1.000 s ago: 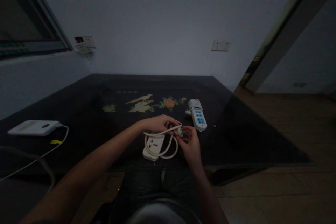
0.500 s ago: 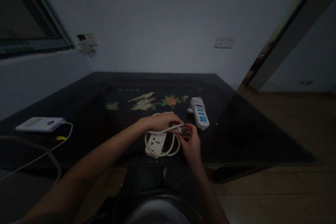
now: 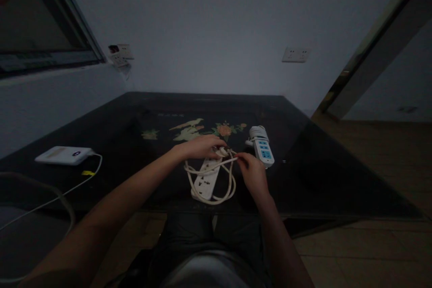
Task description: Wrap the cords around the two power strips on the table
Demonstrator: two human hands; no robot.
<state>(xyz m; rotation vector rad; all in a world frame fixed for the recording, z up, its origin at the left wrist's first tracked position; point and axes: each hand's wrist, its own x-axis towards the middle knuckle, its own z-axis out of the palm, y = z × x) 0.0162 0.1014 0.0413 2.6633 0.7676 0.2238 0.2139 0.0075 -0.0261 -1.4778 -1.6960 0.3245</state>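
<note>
A white power strip (image 3: 206, 181) lies on the dark table near its front edge, its cream cord (image 3: 232, 184) looped loosely over and around it. At the strip's far end, my left hand (image 3: 202, 146) curls its fingers around the cord's pale plug (image 3: 222, 151), partly hiding it. My right hand (image 3: 254, 173) is closed in a pinch on the cord, just right of the plug. Beyond my right hand lies a second power strip (image 3: 264, 150) with blue sockets, its white cord wound around its far end.
On the table's left lies a white power bank (image 3: 65, 155) with a white cable (image 3: 97, 171) running off the near edge. The glossy dark table (image 3: 320, 180) bears a bird-and-flower picture (image 3: 224, 129). Wall sockets (image 3: 296, 54) sit on the wall behind.
My right hand has gone from open fingers near the plug to pinching the cord. The loops around the strip have shifted. The whole view has moved slightly.
</note>
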